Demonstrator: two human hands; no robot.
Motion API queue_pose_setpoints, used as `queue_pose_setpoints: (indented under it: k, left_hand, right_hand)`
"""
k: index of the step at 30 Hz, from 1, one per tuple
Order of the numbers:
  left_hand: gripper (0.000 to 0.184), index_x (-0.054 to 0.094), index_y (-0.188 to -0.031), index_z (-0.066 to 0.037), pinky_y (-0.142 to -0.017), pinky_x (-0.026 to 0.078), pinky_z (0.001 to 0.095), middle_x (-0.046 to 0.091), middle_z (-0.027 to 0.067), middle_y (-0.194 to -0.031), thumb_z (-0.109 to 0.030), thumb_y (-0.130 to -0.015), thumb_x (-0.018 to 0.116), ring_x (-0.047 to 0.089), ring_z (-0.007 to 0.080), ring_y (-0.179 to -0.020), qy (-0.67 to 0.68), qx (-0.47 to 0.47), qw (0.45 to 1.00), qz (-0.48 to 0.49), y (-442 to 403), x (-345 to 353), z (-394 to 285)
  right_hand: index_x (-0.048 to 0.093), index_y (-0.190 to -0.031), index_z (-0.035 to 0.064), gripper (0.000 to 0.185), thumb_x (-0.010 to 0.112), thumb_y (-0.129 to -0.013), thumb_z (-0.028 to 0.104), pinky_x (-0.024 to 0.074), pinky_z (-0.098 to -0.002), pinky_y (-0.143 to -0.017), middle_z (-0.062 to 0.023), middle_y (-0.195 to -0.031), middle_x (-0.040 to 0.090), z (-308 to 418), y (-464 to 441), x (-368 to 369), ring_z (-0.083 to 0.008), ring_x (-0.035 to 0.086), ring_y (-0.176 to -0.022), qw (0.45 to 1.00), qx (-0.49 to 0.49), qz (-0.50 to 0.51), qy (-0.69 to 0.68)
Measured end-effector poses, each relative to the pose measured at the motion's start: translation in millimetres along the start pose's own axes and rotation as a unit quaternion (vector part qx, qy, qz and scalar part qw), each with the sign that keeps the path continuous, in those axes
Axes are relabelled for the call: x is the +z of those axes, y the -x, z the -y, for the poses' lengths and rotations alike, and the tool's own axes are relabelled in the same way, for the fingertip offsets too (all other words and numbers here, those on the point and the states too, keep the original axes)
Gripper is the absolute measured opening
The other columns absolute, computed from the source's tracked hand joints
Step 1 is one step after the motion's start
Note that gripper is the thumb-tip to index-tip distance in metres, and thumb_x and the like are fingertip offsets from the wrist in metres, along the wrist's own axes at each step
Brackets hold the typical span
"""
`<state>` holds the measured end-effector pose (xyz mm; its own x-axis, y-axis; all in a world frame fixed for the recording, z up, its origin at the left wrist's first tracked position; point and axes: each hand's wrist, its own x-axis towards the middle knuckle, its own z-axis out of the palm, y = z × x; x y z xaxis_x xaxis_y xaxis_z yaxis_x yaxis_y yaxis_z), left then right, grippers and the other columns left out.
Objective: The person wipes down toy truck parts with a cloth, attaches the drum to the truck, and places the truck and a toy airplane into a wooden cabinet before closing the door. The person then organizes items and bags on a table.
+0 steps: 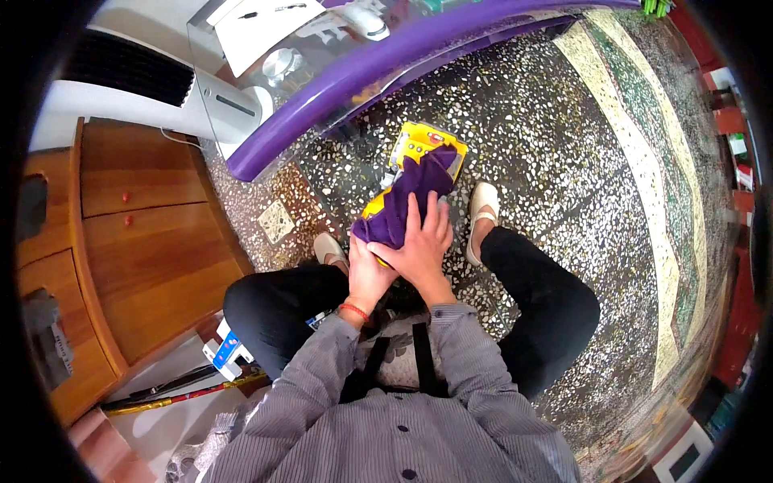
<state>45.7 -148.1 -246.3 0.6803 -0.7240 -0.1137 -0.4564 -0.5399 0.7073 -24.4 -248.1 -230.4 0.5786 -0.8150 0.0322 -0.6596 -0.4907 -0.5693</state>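
Purple cloth (420, 179): draped lengthwise over the yellow object, its lower end bunched at the hands; no lettering can be read on it.
Yellow object (412, 138): located between the two feet, partly covered by the cloth; its broad upper end and a strip along the left edge are exposed. Whether it is supported by the floor cannot be told.
Markings: a small red mark and several grey round spots are shown on the yellow face; no brand can be made out.
Left hand (370, 272): placed at the lower end of the cloth, which is pinched by the thumb and fingers; the fingertips are partly hidden beneath. A red bracelet (354, 311) is worn at the wrist.
Right hand (424, 243): laid on top of the cloth, fingers extended and slightly spread, thumb directed toward the left hand.
Terrazzo floor (531, 137): speckled in black and white, crossed by a pale curved band at the right.
Glass table (338, 92): edged in purple; a white sheet (258, 36) is laid on it, any writing illegible.
Wooden cabinet (149, 266): positioned at the left, fitted with small red knobs.
Blue-and-white box (228, 352): placed beside the left knee; its print cannot be read.
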Motion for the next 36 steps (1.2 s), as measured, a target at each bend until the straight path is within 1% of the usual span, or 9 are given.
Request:
queue_pose_setpoints:
  k: [2,6,10,14,16,21,29,34,36]
  left_hand:
    - [0.109,0.019,-0.141,0.006,-0.106,0.036,0.0454,0.036,0.0299,-0.135,-0.027,-0.061,0.086,0.039,0.0455,-0.125,-0.036,-0.009,0.999,0.019,2.2,1.1,3.7]
    - [0.125,0.013,-0.144,0.006,-0.107,0.035,0.0446,0.036,0.0296,-0.136,-0.035,-0.055,0.090,0.038,0.0440,-0.127,-0.042,-0.036,0.998,0.003,3.2,0.5,-2.6]
    - [0.126,0.013,-0.144,0.006,-0.105,0.037,0.0470,0.034,0.0322,-0.136,-0.035,-0.054,0.090,0.039,0.0470,-0.125,-0.055,-0.029,0.998,0.009,10.0,-3.3,-0.2]
    - [0.124,0.016,-0.144,0.006,-0.104,0.038,0.0466,0.034,0.0320,-0.136,-0.034,-0.053,0.091,0.040,0.0474,-0.123,-0.071,-0.019,0.997,-0.001,15.2,-1.7,3.8]
    - [0.124,0.017,-0.144,0.006,-0.104,0.038,0.0464,0.035,0.0315,-0.135,-0.033,-0.053,0.091,0.041,0.0469,-0.123,-0.062,-0.007,0.998,-0.006,16.3,-1.9,6.7]
    - [0.123,0.017,-0.144,0.007,-0.104,0.037,0.0452,0.037,0.0297,-0.134,-0.031,-0.054,0.091,0.041,0.0443,-0.123,-0.037,0.011,0.999,-0.011,26.8,-3.2,16.0]
    - [0.123,0.018,-0.143,0.007,-0.104,0.037,0.0455,0.038,0.0293,-0.133,-0.034,-0.054,0.091,0.041,0.0441,-0.122,-0.043,-0.001,0.999,0.004,35.8,-5.4,21.5]
    - [0.121,0.018,-0.143,0.007,-0.105,0.036,0.0456,0.037,0.0295,-0.134,-0.034,-0.055,0.090,0.041,0.0443,-0.122,-0.041,-0.012,0.999,0.014,32.4,-9.4,15.9]
    - [0.121,0.018,-0.143,0.007,-0.105,0.036,0.0456,0.037,0.0295,-0.134,-0.033,-0.055,0.090,0.041,0.0445,-0.122,-0.043,-0.014,0.999,0.017,33.1,-7.7,16.7]
  right_hand:
    - [0.044,-0.136,0.0068,0.090,0.076,-0.066,0.053,0.0302,-0.0538,-0.102,-0.0275,-0.137,0.037,-16.2,-6.2,12.1,-0.0493,0.037,-0.123,0.997,-0.026,0.012,-0.070]
    - [0.053,-0.115,-0.0005,0.035,0.062,-0.084,0.013,0.0433,-0.0450,-0.088,-0.0230,-0.106,0.057,-34.6,-44.0,11.9,-0.0413,0.054,-0.101,0.993,-0.010,-0.018,-0.119]
    - [0.055,-0.114,-0.0003,0.037,0.065,-0.082,0.013,0.0444,-0.0441,-0.085,-0.0214,-0.104,0.057,-35.5,-115.4,-11.0,-0.0401,0.055,-0.095,0.976,-0.084,-0.106,-0.173]
    - [0.062,-0.118,0.0088,0.041,0.068,-0.078,0.017,0.0484,-0.0428,-0.084,-0.0127,-0.106,0.058,-24.9,-154.4,4.6,-0.0335,0.055,-0.096,0.965,-0.184,0.175,0.071]
    - [0.060,-0.125,0.0169,0.049,0.065,-0.077,0.014,0.0497,-0.0400,-0.083,-0.0104,-0.108,0.054,-34.4,-146.7,14.9,-0.0316,0.055,-0.094,0.945,-0.227,0.206,0.112]
    - [0.056,-0.130,0.0148,0.055,0.060,-0.075,0.006,0.0490,-0.0412,-0.081,-0.0142,-0.104,0.053,-77.9,-126.6,4.2,-0.0324,0.056,-0.090,0.937,-0.288,0.186,0.069]
    - [0.054,-0.129,0.0098,0.046,0.052,-0.084,0.004,0.0537,-0.0413,-0.071,-0.0154,-0.099,0.054,-110.0,-101.2,-30.5,-0.0314,0.062,-0.086,0.924,-0.222,0.254,0.178]
    - [0.068,-0.092,0.0040,0.031,0.058,-0.079,0.031,0.0525,-0.0452,-0.074,-0.0223,-0.096,0.062,-105.2,-146.0,-79.1,-0.0363,0.064,-0.088,0.978,0.043,0.171,0.108]
    - [0.067,-0.091,0.0017,0.038,0.057,-0.081,0.037,0.0502,-0.0435,-0.078,-0.0232,-0.092,0.061,-120.4,-166.4,-68.2,-0.0375,0.062,-0.088,0.995,-0.021,0.097,-0.031]
